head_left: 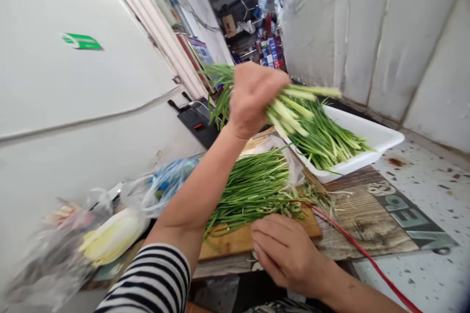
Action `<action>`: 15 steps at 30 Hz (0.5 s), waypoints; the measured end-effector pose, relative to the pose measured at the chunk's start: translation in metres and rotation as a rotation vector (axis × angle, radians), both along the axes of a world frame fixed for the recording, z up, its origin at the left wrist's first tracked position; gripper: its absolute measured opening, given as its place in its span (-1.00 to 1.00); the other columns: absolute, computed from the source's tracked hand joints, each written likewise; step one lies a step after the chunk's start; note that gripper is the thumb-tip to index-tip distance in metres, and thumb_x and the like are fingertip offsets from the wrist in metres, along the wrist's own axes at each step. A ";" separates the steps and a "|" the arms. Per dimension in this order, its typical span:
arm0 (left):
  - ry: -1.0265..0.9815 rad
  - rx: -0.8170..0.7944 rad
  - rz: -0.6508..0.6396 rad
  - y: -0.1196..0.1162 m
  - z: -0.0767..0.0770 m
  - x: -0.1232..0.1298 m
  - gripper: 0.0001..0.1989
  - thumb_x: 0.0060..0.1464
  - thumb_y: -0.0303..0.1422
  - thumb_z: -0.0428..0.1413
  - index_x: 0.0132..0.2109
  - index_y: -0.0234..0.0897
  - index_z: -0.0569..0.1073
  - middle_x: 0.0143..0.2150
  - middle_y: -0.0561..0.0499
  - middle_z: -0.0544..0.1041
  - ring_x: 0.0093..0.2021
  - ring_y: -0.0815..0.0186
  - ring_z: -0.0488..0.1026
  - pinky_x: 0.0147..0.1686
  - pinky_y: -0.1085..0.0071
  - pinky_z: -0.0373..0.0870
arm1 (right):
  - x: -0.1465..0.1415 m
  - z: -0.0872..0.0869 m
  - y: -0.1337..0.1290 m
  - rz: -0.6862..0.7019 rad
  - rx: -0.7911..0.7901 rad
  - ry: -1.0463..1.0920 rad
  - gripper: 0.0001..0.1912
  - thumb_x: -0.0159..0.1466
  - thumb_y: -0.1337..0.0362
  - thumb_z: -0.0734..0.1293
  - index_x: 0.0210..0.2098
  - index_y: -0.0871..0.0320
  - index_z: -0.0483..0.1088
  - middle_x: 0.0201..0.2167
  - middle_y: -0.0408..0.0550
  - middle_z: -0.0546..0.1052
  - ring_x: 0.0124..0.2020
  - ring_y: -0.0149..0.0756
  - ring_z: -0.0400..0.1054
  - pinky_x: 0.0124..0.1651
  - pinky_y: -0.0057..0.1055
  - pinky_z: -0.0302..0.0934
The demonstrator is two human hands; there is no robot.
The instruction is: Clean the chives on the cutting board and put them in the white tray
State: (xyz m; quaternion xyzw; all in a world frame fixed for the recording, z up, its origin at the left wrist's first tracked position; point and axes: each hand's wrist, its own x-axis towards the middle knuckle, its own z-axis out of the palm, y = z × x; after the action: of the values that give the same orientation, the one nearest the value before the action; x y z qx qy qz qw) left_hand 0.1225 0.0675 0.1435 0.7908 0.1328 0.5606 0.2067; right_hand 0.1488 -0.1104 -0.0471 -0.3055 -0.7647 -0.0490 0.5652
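Note:
My left hand (253, 98), raised in front of me, is closed around a bunch of garlic chives (290, 115). Their pale stalk ends point right and the green leaves trail out to the left. Below it, a larger pile of chives (253, 181) lies on a wooden cutting board (231, 242). My right hand (282, 249) rests low at the board's near edge, with its fingers curled together. Whatever may be inside those fingers is hidden. More chives (330, 137) lie in a white plastic tub (385, 134) at the right.
A napa cabbage (113, 234) and plastic bags (47, 264) lie at the left. A red cord (352, 242) runs from the board off to the lower right. Trimmed scraps (317, 195) litter the wood-patterned tabletop (367, 222). A white wall (73, 93) stands close on the left.

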 end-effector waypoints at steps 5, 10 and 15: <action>0.791 0.508 -0.095 0.037 -0.056 0.092 -0.73 0.29 -0.48 -0.06 -0.09 -0.17 0.52 -0.08 -0.03 0.52 0.10 0.23 0.38 0.31 0.08 -0.01 | 0.026 -0.008 -0.016 -0.085 0.034 0.120 -0.84 0.25 0.45 0.25 -0.23 0.16 0.43 -0.38 0.00 0.58 -0.38 -0.31 0.44 -0.28 -0.37 0.39; 1.169 0.526 -0.244 0.073 -0.134 0.132 -0.71 0.13 -0.52 0.08 0.00 -0.24 0.48 0.11 -0.11 0.48 0.15 0.18 0.38 0.20 0.18 0.19 | 0.042 -0.015 -0.013 -0.145 0.147 0.133 -0.83 0.16 0.50 0.24 -0.32 0.17 0.40 -0.50 -0.06 0.55 -0.54 -0.36 0.36 -0.48 -0.42 0.29; 1.166 0.337 -0.342 0.083 -0.160 0.130 -0.71 0.11 -0.46 0.15 0.00 -0.26 0.46 0.16 -0.13 0.46 0.17 0.27 0.40 0.21 0.34 0.22 | 0.052 -0.021 -0.014 -0.207 0.100 0.120 -0.81 0.18 0.51 0.23 -0.35 0.14 0.42 -0.52 -0.11 0.57 -0.54 -0.38 0.41 -0.40 -0.43 0.37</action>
State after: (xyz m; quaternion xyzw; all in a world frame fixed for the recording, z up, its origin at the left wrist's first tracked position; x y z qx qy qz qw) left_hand 0.2529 0.1502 -0.0165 0.9982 0.0051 0.0097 0.0595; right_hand 0.2005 -0.1247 -0.0680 -0.3568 -0.6904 -0.1267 0.6164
